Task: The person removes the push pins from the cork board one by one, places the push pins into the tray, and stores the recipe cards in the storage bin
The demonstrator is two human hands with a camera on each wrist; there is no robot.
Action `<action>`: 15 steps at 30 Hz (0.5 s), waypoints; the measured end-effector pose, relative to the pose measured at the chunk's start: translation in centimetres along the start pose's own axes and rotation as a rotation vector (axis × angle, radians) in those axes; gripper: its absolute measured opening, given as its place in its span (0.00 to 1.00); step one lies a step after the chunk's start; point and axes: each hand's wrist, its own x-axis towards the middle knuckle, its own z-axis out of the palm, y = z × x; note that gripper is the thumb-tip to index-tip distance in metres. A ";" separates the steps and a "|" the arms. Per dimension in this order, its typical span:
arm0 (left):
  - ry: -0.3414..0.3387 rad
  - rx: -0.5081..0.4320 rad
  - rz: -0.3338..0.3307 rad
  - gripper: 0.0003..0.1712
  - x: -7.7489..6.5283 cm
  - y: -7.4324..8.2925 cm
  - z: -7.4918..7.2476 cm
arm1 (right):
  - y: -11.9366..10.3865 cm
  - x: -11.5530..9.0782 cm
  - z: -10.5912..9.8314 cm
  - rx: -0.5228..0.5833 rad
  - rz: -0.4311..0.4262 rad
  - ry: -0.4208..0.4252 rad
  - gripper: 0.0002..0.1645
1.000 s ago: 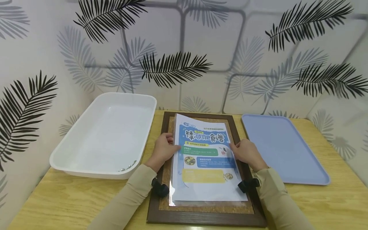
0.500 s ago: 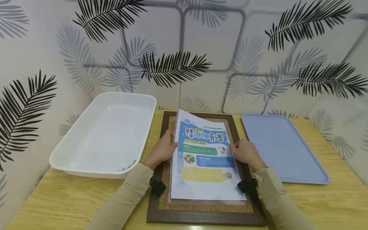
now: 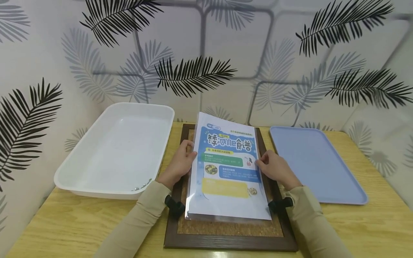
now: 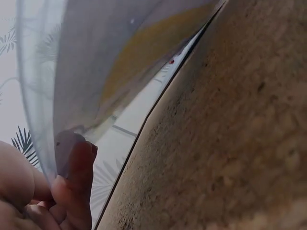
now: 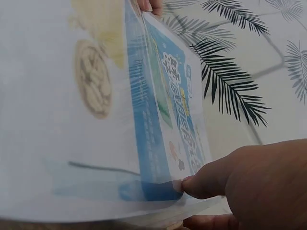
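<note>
A printed sheet in a clear plastic sleeve (image 3: 222,206), with blue, green and yellow blocks, is held above a cork board (image 3: 230,228) with a dark brown frame. My left hand (image 3: 178,163) pinches the sheet's left edge. At the opposite edge, my right hand (image 3: 276,168) pinches it between thumb and fingers. The left wrist view shows the fingers (image 4: 79,187) gripping the sleeve, with a gap between the sheet and the cork (image 4: 240,120). In the right wrist view the thumb (image 5: 206,182) presses on the printed face; the fingers beneath are partly hidden.
To the left stands a deep white tray (image 3: 111,154) with several small shiny pieces (image 3: 142,186) in its near right corner. A flat blue tray (image 3: 317,165) lies to the right. A leaf-patterned wall (image 3: 226,39) rises behind the wooden table (image 3: 80,225).
Both hands have lifted the sleeved sheet off the cork board and shifted it slightly left. Its top edge rises higher in view, and more cork shows below its bottom edge.
</note>
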 end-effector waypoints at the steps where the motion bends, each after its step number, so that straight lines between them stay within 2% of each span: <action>1: 0.004 -0.007 -0.003 0.13 0.0 0.0 0.0 | 0.1 0.0 -0.1 0.015 -0.007 -0.009 0.19; 4: 0.018 -0.021 -0.010 0.13 0.0 0.0 0.0 | 0.2 0.0 -0.4 0.065 -0.030 -0.037 0.20; 11: 0.049 -0.027 -0.053 0.22 0.0 -0.1 -0.3 | 0.5 -0.3 -1.2 0.151 -0.148 -0.128 0.28; 15: 0.060 -0.027 -0.081 0.26 -0.2 0.1 -0.5 | 0.6 -0.4 -1.7 0.196 -0.161 -0.147 0.30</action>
